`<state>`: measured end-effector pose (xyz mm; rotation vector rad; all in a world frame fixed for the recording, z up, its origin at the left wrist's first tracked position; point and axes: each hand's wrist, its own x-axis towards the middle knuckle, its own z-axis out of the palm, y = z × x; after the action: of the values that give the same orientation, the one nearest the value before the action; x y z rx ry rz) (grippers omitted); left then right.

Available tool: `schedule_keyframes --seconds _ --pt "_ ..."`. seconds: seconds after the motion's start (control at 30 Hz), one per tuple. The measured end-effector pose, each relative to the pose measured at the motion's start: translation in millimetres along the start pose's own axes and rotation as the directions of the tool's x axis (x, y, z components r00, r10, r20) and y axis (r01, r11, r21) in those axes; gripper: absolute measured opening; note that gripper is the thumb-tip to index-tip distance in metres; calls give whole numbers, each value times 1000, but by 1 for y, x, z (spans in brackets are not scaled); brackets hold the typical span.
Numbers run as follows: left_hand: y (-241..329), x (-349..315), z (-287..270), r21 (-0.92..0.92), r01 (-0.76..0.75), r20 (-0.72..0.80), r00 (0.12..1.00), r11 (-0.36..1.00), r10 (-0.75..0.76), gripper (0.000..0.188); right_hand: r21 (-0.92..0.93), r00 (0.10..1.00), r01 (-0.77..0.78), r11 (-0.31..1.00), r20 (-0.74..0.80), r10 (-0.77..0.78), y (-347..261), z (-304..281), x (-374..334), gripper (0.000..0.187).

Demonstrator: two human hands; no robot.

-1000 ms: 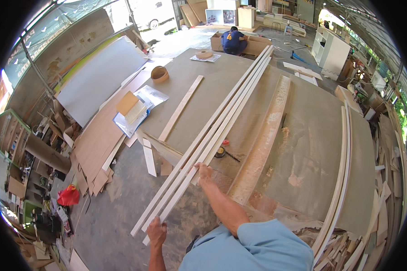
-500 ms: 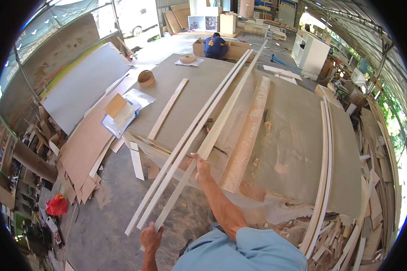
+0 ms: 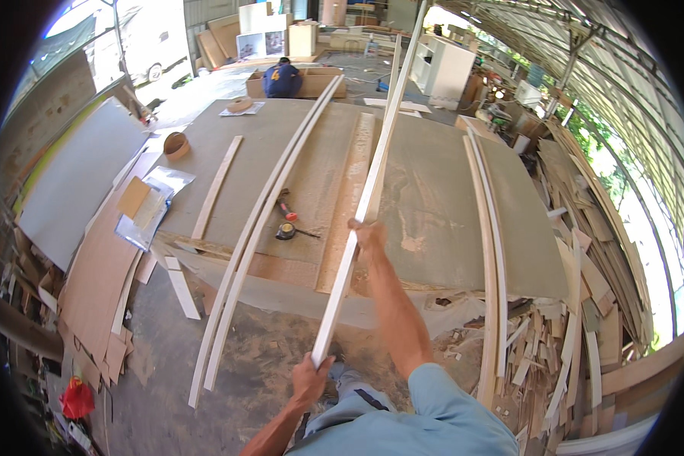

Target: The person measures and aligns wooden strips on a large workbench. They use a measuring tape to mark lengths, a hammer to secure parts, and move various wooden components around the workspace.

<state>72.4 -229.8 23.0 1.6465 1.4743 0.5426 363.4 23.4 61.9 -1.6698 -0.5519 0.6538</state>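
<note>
While L hand [image 3: 310, 380] grips near end of strip [image 3: 335, 305], R hand [image 3: 370, 237] clasps it fwd.

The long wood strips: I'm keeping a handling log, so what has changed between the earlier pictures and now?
The white strip, held by the left hand and right hand, has moved rightward, away from two other strips. The view has turned right too. Those strips, the tape measure and the crouching person look unmoved.
</note>
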Motion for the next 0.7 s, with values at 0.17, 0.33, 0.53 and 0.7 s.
schedule_keyframes --seconds 0.17,0.33,0.53,0.7 --pt "93 0 70 -180 19 176 984 983 13 52 -328 976 -27 944 -213 -47 -63 -99 33 41" --pt "132 -44 161 -232 -2 309 948 973 76 60 -418 939 -116 901 -342 -38 -22 -214 60 50" --pt "140 -106 231 -171 96 398 917 981 -21 62 -609 958 -216 763 -282 47 49 -289 36 64" --pt "133 -162 291 -13 63 460 887 998 -49 65 -680 942 -210 703 -332 -39 115 -354 9 64"
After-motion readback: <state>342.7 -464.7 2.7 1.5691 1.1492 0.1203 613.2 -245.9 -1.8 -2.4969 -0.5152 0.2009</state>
